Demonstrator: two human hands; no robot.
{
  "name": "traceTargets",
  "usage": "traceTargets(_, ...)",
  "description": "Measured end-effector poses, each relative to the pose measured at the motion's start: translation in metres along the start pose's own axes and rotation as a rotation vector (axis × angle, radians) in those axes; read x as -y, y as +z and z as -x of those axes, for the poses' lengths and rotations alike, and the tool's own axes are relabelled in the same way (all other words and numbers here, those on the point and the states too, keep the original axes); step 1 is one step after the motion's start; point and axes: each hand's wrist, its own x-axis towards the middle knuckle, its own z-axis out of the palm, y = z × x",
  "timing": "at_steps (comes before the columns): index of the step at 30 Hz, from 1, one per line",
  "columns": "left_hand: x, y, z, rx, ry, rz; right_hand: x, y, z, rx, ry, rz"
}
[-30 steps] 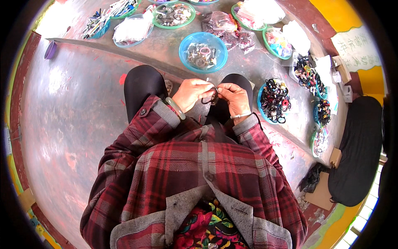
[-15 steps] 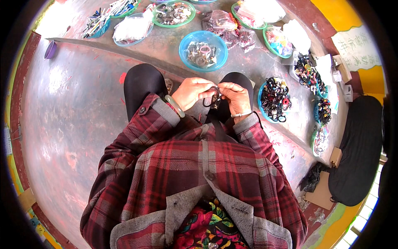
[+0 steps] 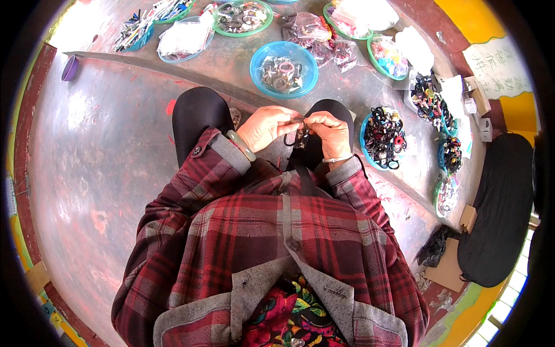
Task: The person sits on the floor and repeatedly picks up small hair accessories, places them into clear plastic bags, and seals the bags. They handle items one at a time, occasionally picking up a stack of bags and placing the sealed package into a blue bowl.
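Between my knees, both hands pinch a dark hair tie (image 3: pixel 289 139) that has a small dark piece hanging from it. My left hand (image 3: pixel 265 128) holds it from the left, with thumb and fingers pressed together. My right hand (image 3: pixel 330 134) grips its upper right part with thumb and forefinger. Against my dark trousers the lower part of the hair tie is hard to make out. Nearest to my right hand stands a blue basin (image 3: pixel 363 142) heaped with black hair ties (image 3: pixel 384 130), a few of them red.
Ahead, a blue bowl (image 3: pixel 314 70) holds plastic bags of hair ties. Green basins (image 3: pixel 270 23) and bagged goods (image 3: pixel 312 29) line the raised ledge. More filled baskets (image 3: pixel 444 153) stand at right, by a black padded cover (image 3: pixel 497 208). A purple bowl (image 3: pixel 70 69) lies far left.
My left hand has tilted slightly and its fingers have drawn closer to my right fingertips. My right fingers have curled in a little. The hair tie stays between them.
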Motion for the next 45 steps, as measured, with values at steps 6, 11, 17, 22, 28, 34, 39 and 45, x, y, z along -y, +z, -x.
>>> traceTargets(6, 0.005, 0.009, 0.0, -0.152, -0.032, -0.239, 0.0, 0.002, 0.0, 0.014, -0.037, 0.033)
traceTargets(11, 0.007, 0.007, 0.0, -0.166, -0.006, -0.253, -0.005, 0.001, 0.0, 0.025, -0.032, 0.033)
traceTargets(17, 0.006, 0.007, -0.001, -0.216, 0.09, -0.28, -0.002, -0.002, -0.005, -0.086, 0.116, -0.154)
traceTargets(22, 0.01, 0.006, -0.003, -0.209, 0.139, -0.394, -0.003, 0.0, -0.005, 0.001, 0.15, -0.098)
traceTargets(28, 0.012, 0.005, -0.003, -0.16, 0.117, -0.558, -0.011, 0.004, -0.005, 0.051, 0.106, -0.102)
traceTargets(34, 0.01, 0.006, -0.004, -0.138, 0.112, -0.511, -0.007, -0.001, -0.003, 0.044, 0.152, -0.169)
traceTargets(39, 0.007, 0.012, -0.001, -0.101, 0.104, -0.534, -0.007, -0.001, -0.002, -0.002, 0.144, -0.189)
traceTargets(45, 0.006, 0.01, -0.001, -0.079, 0.076, -0.559, -0.005, -0.004, -0.001, 0.029, 0.221, -0.295)
